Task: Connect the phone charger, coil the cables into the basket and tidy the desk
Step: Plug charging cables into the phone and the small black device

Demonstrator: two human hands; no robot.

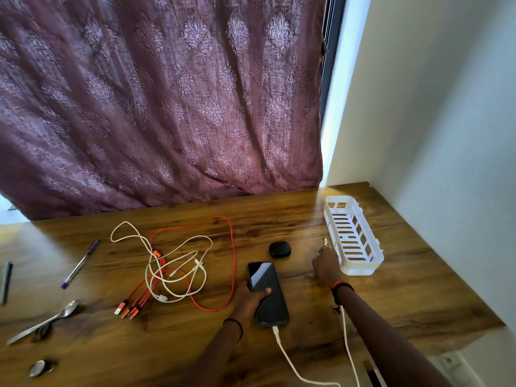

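Note:
A black phone (pixel 269 296) lies on the wooden desk (pixel 377 308). A white charger cable (pixel 287 356) is plugged into its near end. My left hand (pixel 250 298) grips the phone's left edge, thumb on the screen. My right hand (pixel 325 265) holds the other end of that white cable, its plug (pixel 325 242) sticking up past my fingers, right beside the white slotted basket (pixel 352 236). A tangle of a red multi-head cable (pixel 233 263) and a white cable (pixel 178 272) lies left of the phone.
A black earbud case (pixel 280 249) sits behind the phone. Two pens (pixel 81 263) (pixel 5 282), a spoon (pixel 47 321) with a fork beside it, and a small round object (pixel 37 368) lie at the left. A purple curtain (pixel 156 107) hangs behind; a wall (pixel 446 121) bounds the right.

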